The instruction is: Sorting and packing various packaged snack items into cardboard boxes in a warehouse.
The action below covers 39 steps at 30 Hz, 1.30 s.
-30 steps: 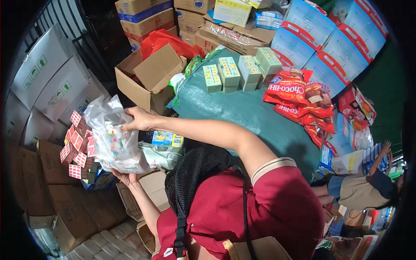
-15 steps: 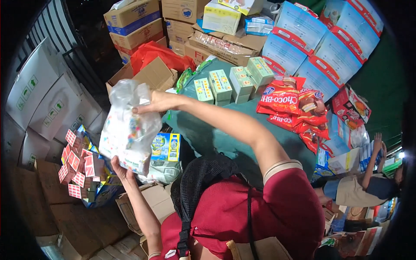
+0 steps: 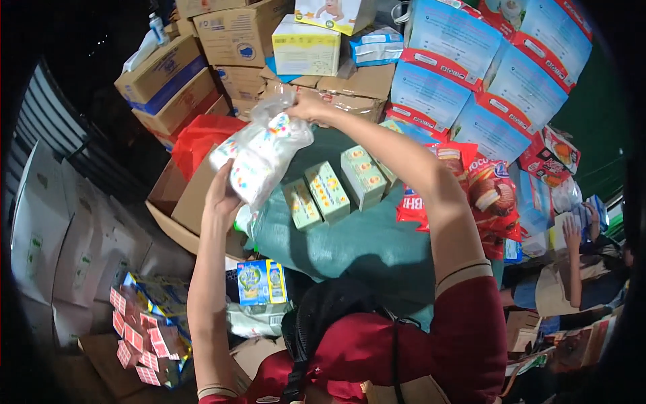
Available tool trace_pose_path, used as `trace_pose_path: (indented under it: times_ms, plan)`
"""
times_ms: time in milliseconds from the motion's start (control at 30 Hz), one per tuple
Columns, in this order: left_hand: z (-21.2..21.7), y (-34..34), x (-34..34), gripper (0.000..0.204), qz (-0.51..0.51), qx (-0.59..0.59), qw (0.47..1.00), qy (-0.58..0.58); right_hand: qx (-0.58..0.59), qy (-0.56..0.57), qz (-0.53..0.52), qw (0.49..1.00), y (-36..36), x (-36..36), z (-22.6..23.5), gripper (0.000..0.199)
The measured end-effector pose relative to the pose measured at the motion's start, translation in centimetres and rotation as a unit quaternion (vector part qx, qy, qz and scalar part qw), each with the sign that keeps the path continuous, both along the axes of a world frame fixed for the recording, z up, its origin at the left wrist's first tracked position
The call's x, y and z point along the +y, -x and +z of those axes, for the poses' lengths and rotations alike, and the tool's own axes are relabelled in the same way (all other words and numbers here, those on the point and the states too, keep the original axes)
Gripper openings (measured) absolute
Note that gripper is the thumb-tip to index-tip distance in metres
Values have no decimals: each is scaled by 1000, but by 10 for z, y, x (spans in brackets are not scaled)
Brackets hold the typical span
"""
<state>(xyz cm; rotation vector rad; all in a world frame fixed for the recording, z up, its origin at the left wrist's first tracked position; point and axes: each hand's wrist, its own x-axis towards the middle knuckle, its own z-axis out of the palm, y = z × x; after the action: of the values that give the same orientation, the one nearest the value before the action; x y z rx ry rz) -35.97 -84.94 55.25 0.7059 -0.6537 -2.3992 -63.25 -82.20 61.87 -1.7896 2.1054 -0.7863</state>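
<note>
A clear plastic bag of white packs with colourful dots (image 3: 259, 165) hangs tilted between my two hands, above a dark green covered surface (image 3: 377, 236). My right hand (image 3: 311, 108) pinches the gathered upper end of the bag. Against its lower left side my left hand (image 3: 221, 192) is closed, thumb on the front and the other fingers partly hidden. Just right of the bag stand several small pale green boxes (image 3: 326, 192) with orange and yellow print. Red snack bags (image 3: 488, 192) lie beneath and beyond my right forearm.
Brown cartons (image 3: 235, 40) are stacked at the back left. An opened carton with a red plastic bag (image 3: 202, 145) stands left of the green surface. Blue-and-red packs (image 3: 447, 37) pile up at the back right. Another person's hand (image 3: 572, 232) shows at the far right.
Both hands have carried the bag forward and to the right, tilting it. My left hand has shifted from its bottom edge to its left side. The view has moved too.
</note>
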Motion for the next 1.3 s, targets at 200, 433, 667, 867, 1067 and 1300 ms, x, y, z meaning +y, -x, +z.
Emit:
trace_pose_path:
  times_ms: [200, 433, 667, 867, 1067, 1300]
  plan:
    - [-79, 104, -84, 35, -8, -16, 1000, -26, -150, -107, -113, 976, 82, -14, -25, 30]
    - [-122, 206, -87, 33, -77, -26, 997, 17, -4, -192, -155, 969, 173, 8, -74, 26]
    - [-134, 232, -60, 58, -170, -207, 950, 163, 229, -394, -27, 890, 185, 19, -111, 58]
    - [-147, 219, -71, 67, -192, -242, 926, 218, 296, -365, -109, 876, 151, 8, -121, 91]
    - [-182, 171, -93, 28, 23, -296, 887, 353, 352, -273, -77, 892, 109, -28, -106, 61]
    - [-110, 38, -54, 31, 181, -62, 980, 63, 66, 16, 174, 982, -67, -58, -74, 53]
